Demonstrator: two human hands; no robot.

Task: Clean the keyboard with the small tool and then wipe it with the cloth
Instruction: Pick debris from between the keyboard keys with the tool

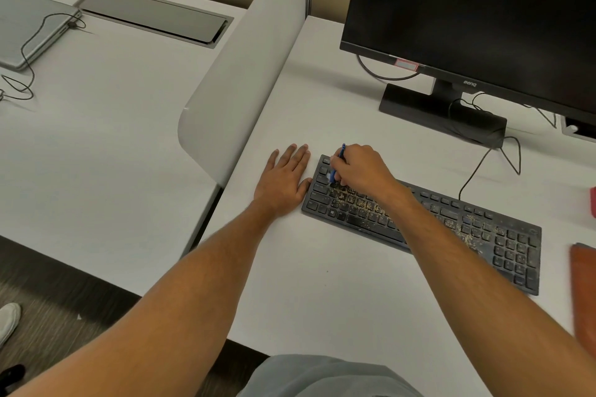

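Observation:
A black keyboard [467, 229] lies at an angle on the white desk, with yellowish crumbs scattered over its keys. My right hand [359, 169] grips a small blue tool [338, 163], whose lower end is down on the keys at the keyboard's upper left corner. My left hand [285, 180] lies flat on the desk with straight fingers, its thumb against the keyboard's left edge. An orange-brown cloth [583, 287] lies at the right edge of the view, beside the number pad.
A black monitor [477, 10] on its stand [442, 113] rises behind the keyboard, with cables trailing across the desk. A white divider [238, 74] separates this desk from the left one, which holds a closed laptop [29, 32]. A red object [592, 203] shows at the far right.

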